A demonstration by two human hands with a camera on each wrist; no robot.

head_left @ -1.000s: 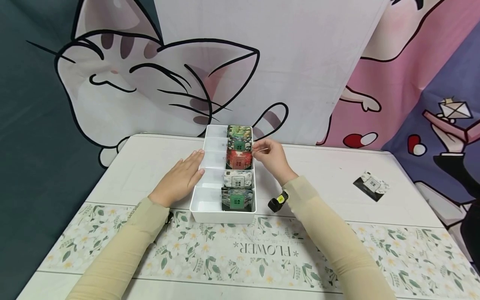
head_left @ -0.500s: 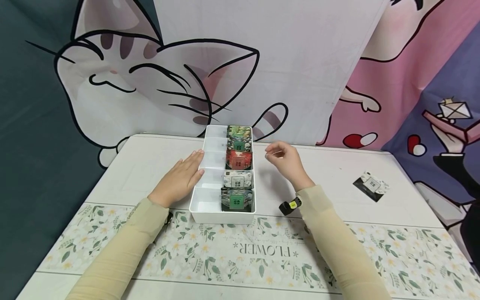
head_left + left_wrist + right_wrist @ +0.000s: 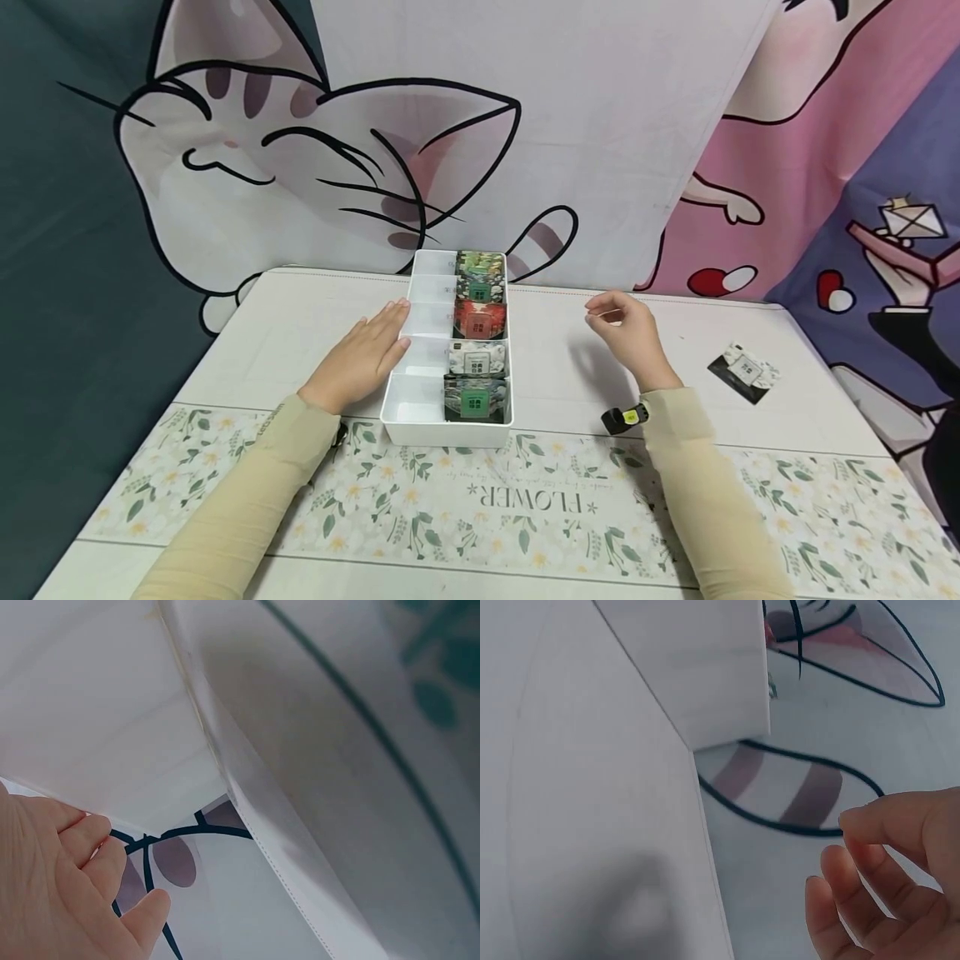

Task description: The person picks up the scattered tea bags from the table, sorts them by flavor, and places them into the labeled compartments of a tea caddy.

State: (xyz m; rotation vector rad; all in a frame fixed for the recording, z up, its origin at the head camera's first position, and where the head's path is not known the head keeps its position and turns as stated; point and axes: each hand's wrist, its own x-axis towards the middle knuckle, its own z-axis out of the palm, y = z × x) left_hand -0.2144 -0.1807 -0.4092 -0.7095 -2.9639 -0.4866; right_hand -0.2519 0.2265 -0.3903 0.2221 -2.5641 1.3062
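Note:
A long white divided box [image 3: 447, 435] stands on the table, with printed tea packets in the right half of its compartments. From front to back I see a dark green packet [image 3: 474, 400], a white packet [image 3: 477, 359], a red packet [image 3: 480, 321] and green ones [image 3: 481, 277]. My left hand [image 3: 358, 357] rests its outstretched fingers against the box's left side. To the right of the box, my right hand [image 3: 627, 335] hovers over the table, fingers loosely bent and nothing in them. A single black and white packet [image 3: 745, 372] lies further right, apart from that hand.
The white table [image 3: 300, 333] carries a floral printed strip across its front. Behind it hangs a cloth backdrop [image 3: 600, 108] with cartoon drawings, close to the box's far end. A black strap [image 3: 624, 419] is on my right wrist.
My right hand has moved away from the box's right side, rightward toward the lone packet. The left hand, the box and the packets have stayed in place.

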